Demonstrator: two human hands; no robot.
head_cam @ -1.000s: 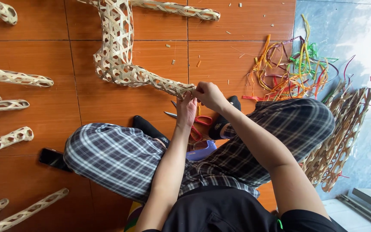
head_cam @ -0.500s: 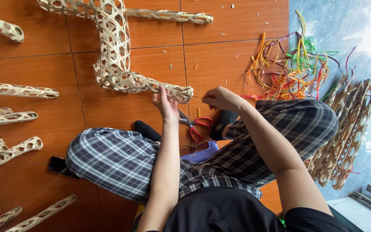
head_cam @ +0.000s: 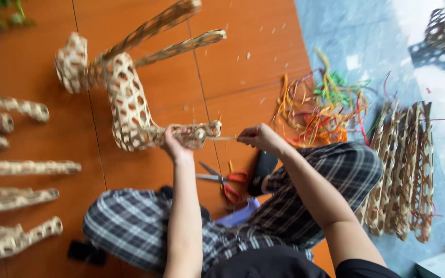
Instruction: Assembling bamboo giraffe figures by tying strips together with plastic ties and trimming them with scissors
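A: What is seen in the head view, near the middle of the tiled floor (head_cam: 130,20)?

B: A woven openwork frame (head_cam: 130,110) of pale cane is held up above the orange floor tiles. Its lower tube is gripped by the left hand (head_cam: 175,145), whose fingers are curled tightly around the weave close to the tube's open end.

A: And the other hand?

B: The right hand (head_cam: 261,138) is held just beside that open end. A thin cane strip (head_cam: 222,138) is pinched between its thumb and fingertips, and the strip is stretched straight between the hand and the tube's end.

A: How is the frame placed?

B: It is bent like an elbow: one thick arm is raised towards the floor's far left, and two thinner woven arms are pointed towards the far edge.

A: What is found below the hands?

B: Red-handled scissors (head_cam: 225,181) are laid on the floor between the crossed legs in checked trousers (head_cam: 130,226), blades towards the left. A purple object (head_cam: 240,212) is partly hidden beside them; its kind cannot be told.

A: And at the sides?

B: Along the left edge, several woven tubes (head_cam: 24,167) are laid in a row. To the right, a tangle of coloured strips (head_cam: 325,108) is spread where the orange tiles meet the grey floor, and a stack of flat woven panels (head_cam: 403,170) is laid beyond the right knee.
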